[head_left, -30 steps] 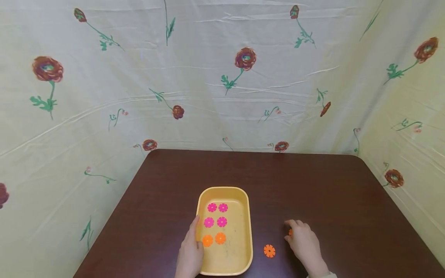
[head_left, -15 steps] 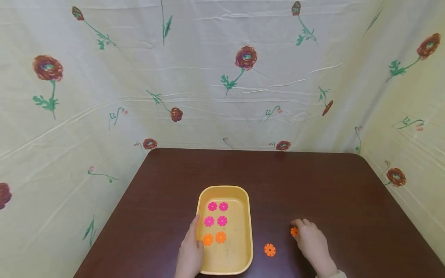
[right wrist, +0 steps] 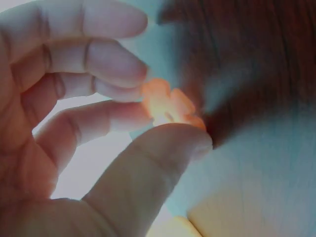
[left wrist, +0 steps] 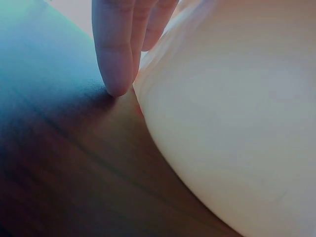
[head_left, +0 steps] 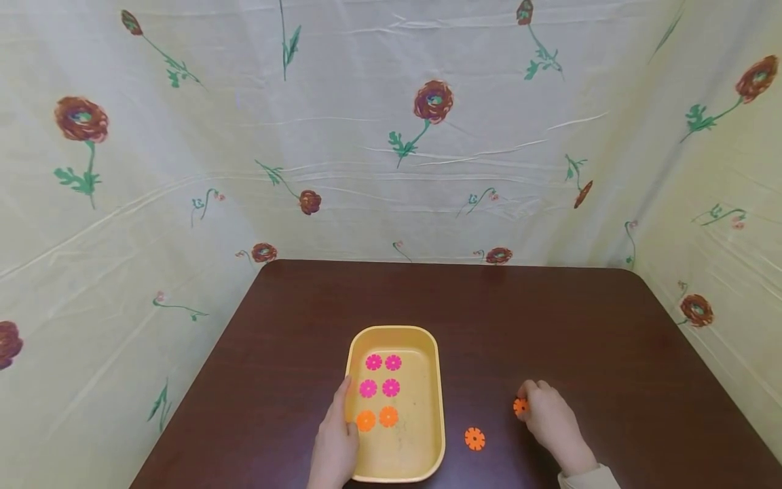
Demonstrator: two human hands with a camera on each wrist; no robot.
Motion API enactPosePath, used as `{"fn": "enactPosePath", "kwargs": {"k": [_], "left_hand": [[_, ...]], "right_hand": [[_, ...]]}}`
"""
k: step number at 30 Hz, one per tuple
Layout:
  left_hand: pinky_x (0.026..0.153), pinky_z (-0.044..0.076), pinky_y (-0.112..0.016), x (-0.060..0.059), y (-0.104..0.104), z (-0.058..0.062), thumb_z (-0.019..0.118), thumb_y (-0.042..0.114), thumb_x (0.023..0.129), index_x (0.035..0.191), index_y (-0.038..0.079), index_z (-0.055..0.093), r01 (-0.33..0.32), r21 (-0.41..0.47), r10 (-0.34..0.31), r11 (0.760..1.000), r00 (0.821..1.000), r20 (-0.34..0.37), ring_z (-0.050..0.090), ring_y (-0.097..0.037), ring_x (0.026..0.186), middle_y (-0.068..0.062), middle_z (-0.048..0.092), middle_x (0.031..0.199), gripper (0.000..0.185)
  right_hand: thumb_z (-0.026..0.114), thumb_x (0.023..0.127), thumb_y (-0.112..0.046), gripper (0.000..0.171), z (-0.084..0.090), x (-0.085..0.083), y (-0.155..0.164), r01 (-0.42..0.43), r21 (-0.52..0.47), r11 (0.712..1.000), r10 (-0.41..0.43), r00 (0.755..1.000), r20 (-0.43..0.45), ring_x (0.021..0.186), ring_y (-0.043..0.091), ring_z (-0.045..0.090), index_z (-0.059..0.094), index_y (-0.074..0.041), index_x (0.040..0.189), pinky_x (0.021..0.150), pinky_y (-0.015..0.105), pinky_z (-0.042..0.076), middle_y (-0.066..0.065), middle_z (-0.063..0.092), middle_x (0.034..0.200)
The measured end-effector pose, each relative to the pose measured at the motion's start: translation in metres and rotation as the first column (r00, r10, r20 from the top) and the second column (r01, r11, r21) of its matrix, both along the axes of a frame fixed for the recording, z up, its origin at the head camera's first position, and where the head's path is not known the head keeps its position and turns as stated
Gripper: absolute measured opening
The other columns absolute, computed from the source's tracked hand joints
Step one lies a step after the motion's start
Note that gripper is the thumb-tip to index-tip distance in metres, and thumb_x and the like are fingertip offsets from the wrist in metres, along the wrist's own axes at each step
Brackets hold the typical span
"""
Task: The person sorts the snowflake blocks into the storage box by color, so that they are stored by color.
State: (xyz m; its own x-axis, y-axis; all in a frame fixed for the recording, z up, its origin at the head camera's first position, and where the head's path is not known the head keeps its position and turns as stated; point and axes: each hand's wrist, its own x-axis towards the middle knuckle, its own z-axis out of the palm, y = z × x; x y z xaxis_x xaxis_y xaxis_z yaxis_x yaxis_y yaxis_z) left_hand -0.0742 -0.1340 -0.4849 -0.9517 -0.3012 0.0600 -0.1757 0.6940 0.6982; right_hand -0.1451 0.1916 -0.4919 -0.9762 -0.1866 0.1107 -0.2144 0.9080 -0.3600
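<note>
We were at the pick-up step: our right hand (head_left: 552, 421), low and right of centre in the head view, pinched an orange flower-shaped disc (head_left: 520, 406) between thumb and fingertips. The right wrist view showed it plainly, the disc (right wrist: 168, 106) caught at mid-frame with the thumb under it and two fingers (right wrist: 113, 64) on top, lifted slightly off the dark wood. So that hand was grasping the disc, which sat at the hand's fingertips, on the side towards the tray.

Our left hand (head_left: 334, 445) lay along the left wall of the yellow tray (head_left: 436, 407), bottom centre of the head view, fingers straight and relaxed, touching the rim and gripping nothing. In the left wrist view a fingertip (left wrist: 116, 74) rested on the table beside the tray's pale outer wall (left wrist: 237, 123).

Inside the tray, four pink discs (head_left: 380, 375) sat in two pairs, with two orange discs (head_left: 377, 418) in a row below them. A second loose orange disc (head_left: 474, 439) lay on the brown table (head_left: 489, 312) between the tray and our right hand, apart from both.

We judged that the next move called for carrying the pinched disc leftward over the tray's right wall and setting it flat on the bare floor below the orange pair, keeping the row spacing.
</note>
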Motion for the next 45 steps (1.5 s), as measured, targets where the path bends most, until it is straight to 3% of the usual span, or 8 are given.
{"fn": "enactPosePath", "kwargs": {"k": [8,16,23,45], "left_hand": [[0.076,0.045,-0.048,0.000,0.000,0.000,0.048,-0.006,0.078,0.141,0.018,0.034,0.002,-0.004,-0.002,1.000,1.000,-0.003,0.058,-0.034,0.095,-0.018,0.049,0.130,0.068],[0.078,0.045,-0.048,0.001,0.000,0.001,0.048,-0.006,0.079,0.141,0.018,0.034,0.005,-0.002,-0.005,1.000,1.000,0.001,0.058,-0.035,0.097,-0.018,0.048,0.131,0.068],[0.079,0.045,-0.049,0.000,0.000,0.002,0.048,-0.006,0.079,0.141,0.017,0.033,0.009,-0.002,-0.009,1.000,1.000,0.011,0.058,-0.034,0.097,-0.019,0.048,0.130,0.068],[0.071,0.045,-0.046,0.002,0.001,0.005,0.047,-0.006,0.079,0.140,0.017,0.034,0.000,0.007,0.000,1.000,1.000,0.011,0.059,-0.034,0.090,-0.020,0.048,0.130,0.067]], "right_hand": [[0.080,0.061,-0.007,0.032,0.004,0.001,0.002,0.035,-0.091,0.995,-0.033,0.999,0.017,0.055,0.019,0.048,0.050,-0.009,0.071,0.050,0.034,0.038,0.003,0.049,0.063],[0.079,0.064,-0.010,0.030,0.007,0.002,0.004,0.059,-0.111,0.992,-0.047,0.994,0.102,0.050,0.015,0.042,0.049,-0.011,0.067,0.046,0.030,0.033,-0.002,0.045,0.056],[0.077,0.066,-0.009,0.028,0.015,0.004,-0.003,0.051,-0.147,0.988,-0.036,0.994,0.103,0.049,0.012,0.042,0.050,-0.013,0.065,0.047,0.029,0.034,-0.005,0.048,0.054],[0.074,0.072,-0.008,0.018,0.080,-0.016,-0.072,-0.067,-0.223,0.972,0.063,0.998,-0.024,0.050,0.010,0.041,0.056,-0.012,0.069,0.047,0.024,0.036,-0.005,0.048,0.056]]}}
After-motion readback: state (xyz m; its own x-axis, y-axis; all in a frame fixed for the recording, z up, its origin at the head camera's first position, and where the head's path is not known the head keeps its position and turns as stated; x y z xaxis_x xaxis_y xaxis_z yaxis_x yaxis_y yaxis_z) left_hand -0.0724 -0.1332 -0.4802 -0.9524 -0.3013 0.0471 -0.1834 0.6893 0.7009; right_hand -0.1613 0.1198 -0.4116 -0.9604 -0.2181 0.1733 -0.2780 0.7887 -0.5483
